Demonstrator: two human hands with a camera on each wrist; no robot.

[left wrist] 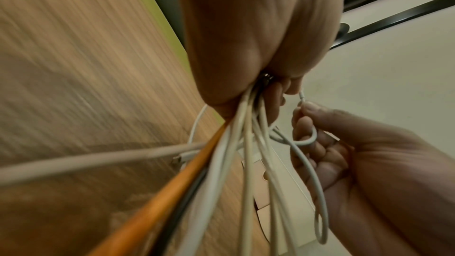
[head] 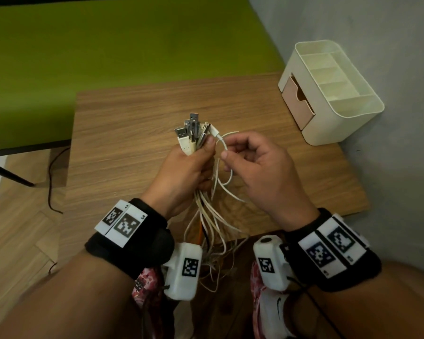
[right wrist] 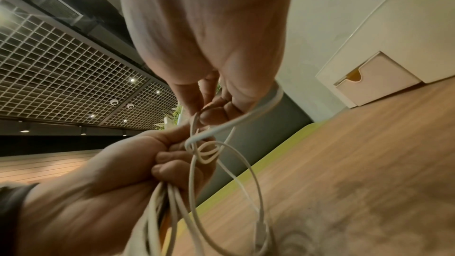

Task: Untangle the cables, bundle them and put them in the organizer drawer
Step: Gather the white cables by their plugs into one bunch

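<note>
Over a wooden desk (head: 132, 133), the left hand (head: 184, 172) is closed in a fist around a bunch of cables (head: 206, 216), plugs (head: 192, 130) pointing up and away, loose lengths hanging down toward the person's lap. Just right of the bunch, the right hand (head: 257, 167) pinches one thin white cable (head: 224, 143) between thumb and fingertips, making a small loop beside the plugs. The organizer (head: 348, 111) stands well apart from the bunch, beyond and to its right, its pink drawer (head: 298, 104) facing the hands and apparently slightly ajar. The right hand is nearer it.
</note>
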